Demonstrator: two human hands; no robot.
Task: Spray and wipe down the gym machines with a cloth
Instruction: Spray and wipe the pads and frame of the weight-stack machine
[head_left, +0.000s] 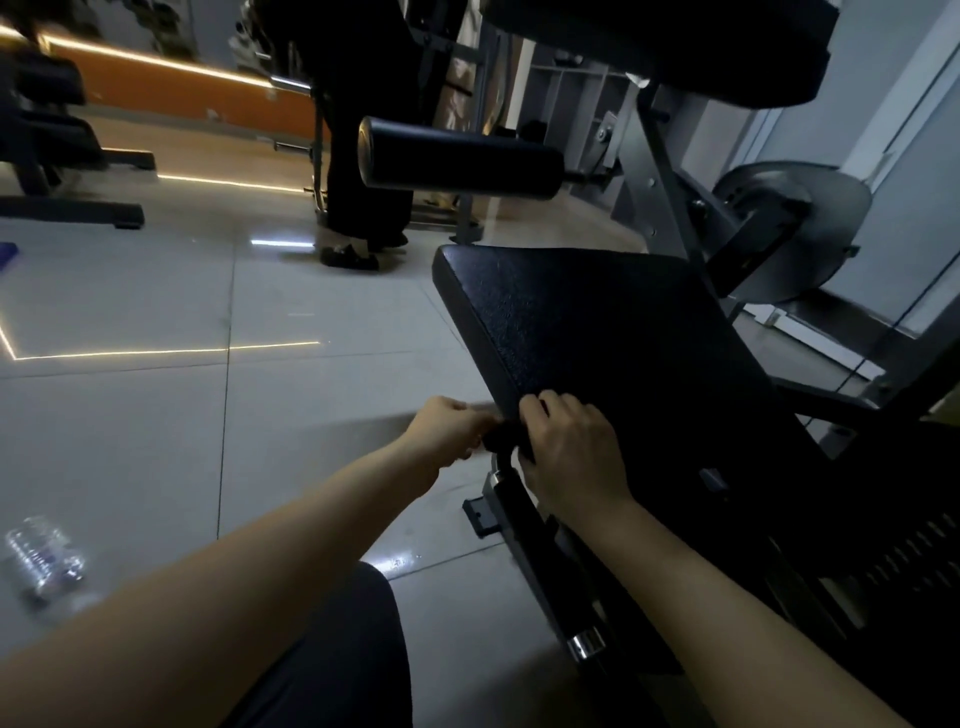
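A small dark cloth (505, 437) is sitting bunched at the near corner of the black seat pad (597, 332). Both hands are working it there. The left hand (448, 428) is pinching one end with curled fingers. The right hand (571, 452) is curling over the other end, its fingertips pressing at the pad's edge. Just below them a black handle (511, 493) with chrome collars is running down towards the camera wearer. Beyond the pad a padded roller (457, 158) is sticking out from the frame, and another person (363, 130) in dark trousers is standing behind it.

The light is dim and the cloth is nearly the same colour as the pad, so missed patches would be hard to spot. From this corner the wad could also slip off onto the glossy tiled floor (156, 415) and pick up grit. A clear bottle (44, 558) is lying on its side well apart to the left. I cannot tell whether it is the sprayer, but it could roll underfoot.

No writing is readable, and the bottle's label is a blur.
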